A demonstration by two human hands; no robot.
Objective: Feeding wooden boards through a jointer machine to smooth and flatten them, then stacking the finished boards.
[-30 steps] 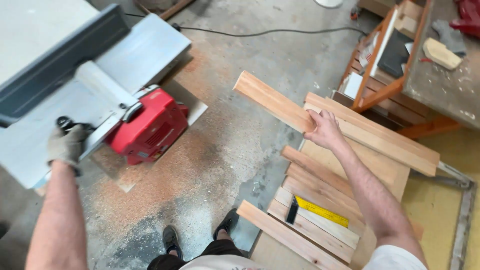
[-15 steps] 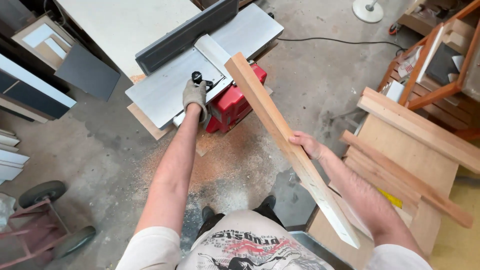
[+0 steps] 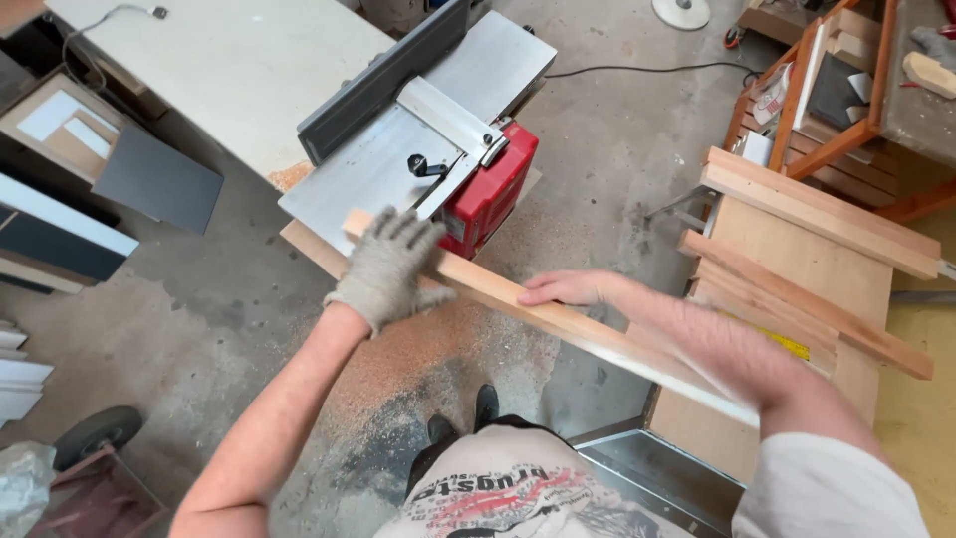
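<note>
I hold a long pale wooden plank [image 3: 518, 304] nearly level in front of me, its far end over the near edge of a red and grey planing machine [image 3: 428, 149]. My left hand [image 3: 390, 264], in a grey knit glove, lies spread on top of the plank's far end. My bare right hand [image 3: 566, 289] rests flat on the plank near its middle, fingers together. The plank's near end runs under my right forearm.
A stack of wooden planks [image 3: 807, 269] lies on a board to my right. A wooden rack [image 3: 846, 90] stands at the far right. A pale table [image 3: 229, 70] is behind the machine. Sawdust [image 3: 418, 349] covers the floor by my feet; a cable [image 3: 637, 70] crosses the floor.
The plank has come down from a steep tilt to nearly level across my front. My left hand left the machine's black knob and now lies on the plank's far end.
</note>
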